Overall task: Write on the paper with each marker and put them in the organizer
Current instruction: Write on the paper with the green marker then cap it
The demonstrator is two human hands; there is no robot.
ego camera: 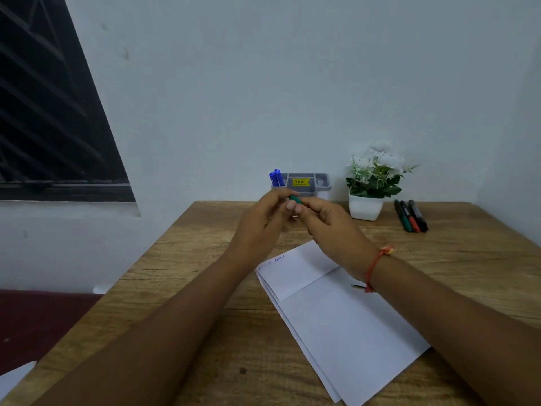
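Both my hands meet above the table's middle, holding a green marker [295,199]. Only its green end shows between the fingers. My left hand [263,221] curls around one side and my right hand [328,221] pinches the other. White paper [336,312] lies below my right wrist, with small blue writing near its top left corner. The grey organizer [310,187] stands at the back against the wall, with two blue markers [275,177] upright in its left compartment. Three more markers [411,215] lie on the table at the right: green, red and black.
A white pot with white flowers [370,186] stands right of the organizer. The wooden table [190,288] ends at the left, beside a dark red surface [38,317]. A dark window [49,112] is at upper left. Another sheet corner [14,376] shows at bottom left.
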